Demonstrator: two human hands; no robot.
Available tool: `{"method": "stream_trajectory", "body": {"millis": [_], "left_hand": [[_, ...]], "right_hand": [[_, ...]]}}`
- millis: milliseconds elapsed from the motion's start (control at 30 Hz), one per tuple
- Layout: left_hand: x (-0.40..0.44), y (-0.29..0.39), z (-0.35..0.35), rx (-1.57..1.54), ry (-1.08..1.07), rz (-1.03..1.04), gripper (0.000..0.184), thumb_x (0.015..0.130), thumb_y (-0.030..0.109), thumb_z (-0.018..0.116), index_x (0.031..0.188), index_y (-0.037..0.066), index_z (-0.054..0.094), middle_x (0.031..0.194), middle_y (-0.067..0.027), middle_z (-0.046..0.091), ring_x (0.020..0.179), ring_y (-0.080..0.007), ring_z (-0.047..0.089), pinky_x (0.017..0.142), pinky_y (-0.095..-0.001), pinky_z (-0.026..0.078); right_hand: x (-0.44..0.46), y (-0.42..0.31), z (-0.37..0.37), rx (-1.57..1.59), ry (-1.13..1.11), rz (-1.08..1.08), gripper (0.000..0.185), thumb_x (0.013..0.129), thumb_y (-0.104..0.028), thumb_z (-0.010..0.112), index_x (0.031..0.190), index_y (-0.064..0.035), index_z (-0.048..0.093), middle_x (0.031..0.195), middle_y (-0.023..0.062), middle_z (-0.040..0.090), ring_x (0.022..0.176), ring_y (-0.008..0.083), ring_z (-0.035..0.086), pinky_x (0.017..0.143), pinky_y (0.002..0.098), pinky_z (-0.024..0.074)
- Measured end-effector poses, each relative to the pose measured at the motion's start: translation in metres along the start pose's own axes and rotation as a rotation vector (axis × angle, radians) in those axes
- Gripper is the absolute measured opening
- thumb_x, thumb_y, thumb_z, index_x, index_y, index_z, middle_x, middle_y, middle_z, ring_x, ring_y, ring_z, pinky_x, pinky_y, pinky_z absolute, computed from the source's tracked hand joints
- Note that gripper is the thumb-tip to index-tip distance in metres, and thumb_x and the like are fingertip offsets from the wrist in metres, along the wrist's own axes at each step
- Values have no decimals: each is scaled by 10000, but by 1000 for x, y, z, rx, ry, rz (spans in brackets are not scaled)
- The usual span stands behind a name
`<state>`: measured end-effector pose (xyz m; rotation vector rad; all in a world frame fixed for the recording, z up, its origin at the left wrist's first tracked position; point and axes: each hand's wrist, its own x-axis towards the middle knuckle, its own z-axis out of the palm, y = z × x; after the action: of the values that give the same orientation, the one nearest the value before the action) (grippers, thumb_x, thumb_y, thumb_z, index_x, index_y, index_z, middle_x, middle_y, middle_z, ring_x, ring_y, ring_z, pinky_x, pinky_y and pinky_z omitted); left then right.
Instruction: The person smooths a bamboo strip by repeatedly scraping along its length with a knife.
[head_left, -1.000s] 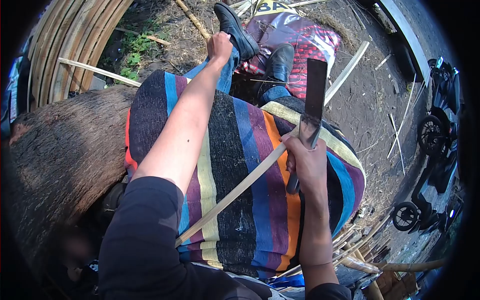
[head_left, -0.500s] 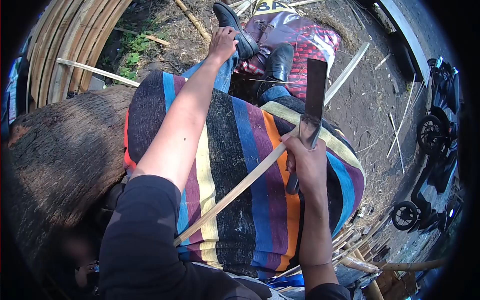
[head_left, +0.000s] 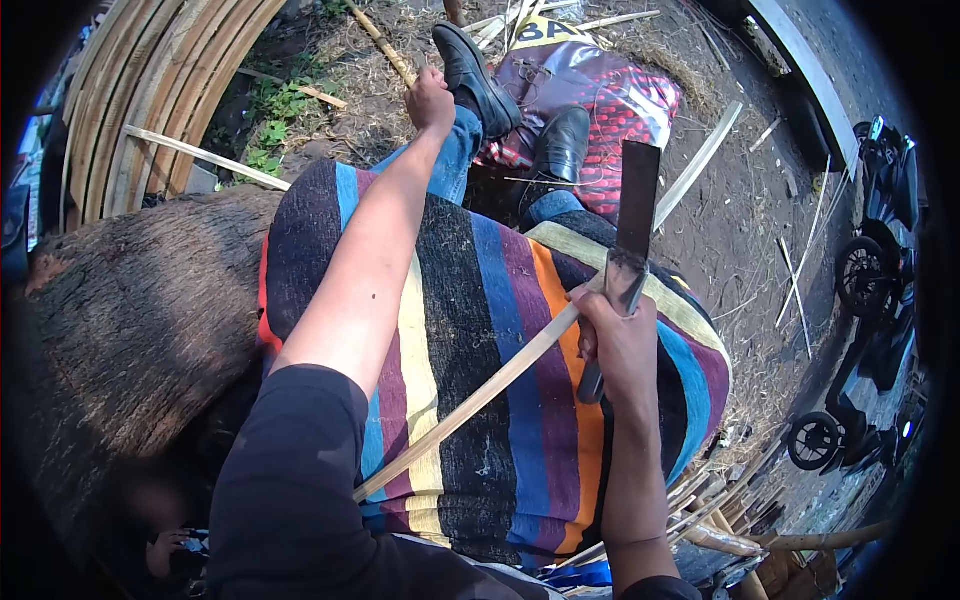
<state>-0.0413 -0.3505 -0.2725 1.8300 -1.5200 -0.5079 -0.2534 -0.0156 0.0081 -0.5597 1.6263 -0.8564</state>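
My right hand (head_left: pixel 622 335) is closed around the handle of a broad, square-ended knife (head_left: pixel 637 200), its dark blade pointing away from me. A pale bamboo strip (head_left: pixel 480 400) slants across my lap, with its far end pinched in the same hand. My left hand (head_left: pixel 430 103) is stretched forward beside a black shoe (head_left: pixel 470 80), fingers curled. Something small and greyish shows at its top, too small to make out. A striped cloth (head_left: pixel 450 300) in black, blue, purple, yellow and orange covers my legs.
A thick log (head_left: pixel 140 310) lies at left, below stacked curved wooden slats (head_left: pixel 165 100). A printed plastic sheet (head_left: pixel 630 100) lies under the other shoe (head_left: pixel 562 145). Loose strips (head_left: pixel 700 160) are scattered on the ground. Motorcycles (head_left: pixel 870 280) stand at right. Another person's hand (head_left: pixel 165 548) shows lower left.
My left hand has moved off the shoe to its left side and its fingers have curled in. The right hand keeps its grip on the knife and strip. The view has shifted slightly.
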Motion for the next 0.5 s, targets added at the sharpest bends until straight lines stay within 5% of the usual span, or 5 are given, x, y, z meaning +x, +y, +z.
{"method": "stream_trajectory", "body": {"millis": [67, 200, 300, 367, 500], "left_hand": [[8, -12, -18, -99, 362, -255, 179, 824, -11, 583, 989, 46, 542, 984, -182, 669, 973, -349, 637, 807, -501, 464], [35, -50, -49, -6, 486, -421, 443, 818, 51, 626, 1247, 41, 516, 1163, -204, 633, 1165, -366, 574, 954, -494, 448], [58, -42, -86, 178, 92, -636, 918, 824, 123, 669, 1568, 100, 131, 1493, -290, 331, 1370, -407, 422, 1114, -481, 380], [74, -49, -121, 26, -458, -614, 1016, 835, 158, 681, 1603, 145, 16, 1588, -324, 66, 1457, -442, 272, 1169, -498, 293], [3, 44, -150, 566, -367, -160, 767, 771, 192, 720, 1478, 146, 428, 1599, -350, -110, 1469, -553, -38, 1153, -660, 2]], "right_hand": [[-3, -3, 0, -26, 4, -14, 138, 859, -139, 637, 824, -6, 634, 565, 3, 518, 452, 79, 481, 445, 256, 393], [-6, 2, 2, -35, 2, -46, 134, 859, -133, 631, 824, -5, 644, 548, 3, 510, 440, 74, 477, 433, 252, 388], [-6, 8, 3, -24, -19, -71, 139, 866, -135, 632, 803, -11, 633, 545, -3, 502, 434, 70, 471, 429, 248, 383], [-9, 10, 6, -30, -17, -94, 151, 871, -140, 633, 783, -17, 622, 541, -7, 496, 429, 70, 469, 425, 247, 381], [-8, 14, 12, -48, -17, -184, 215, 893, -168, 636, 732, -35, 585, 523, -17, 473, 404, 70, 447, 404, 243, 367]]}}
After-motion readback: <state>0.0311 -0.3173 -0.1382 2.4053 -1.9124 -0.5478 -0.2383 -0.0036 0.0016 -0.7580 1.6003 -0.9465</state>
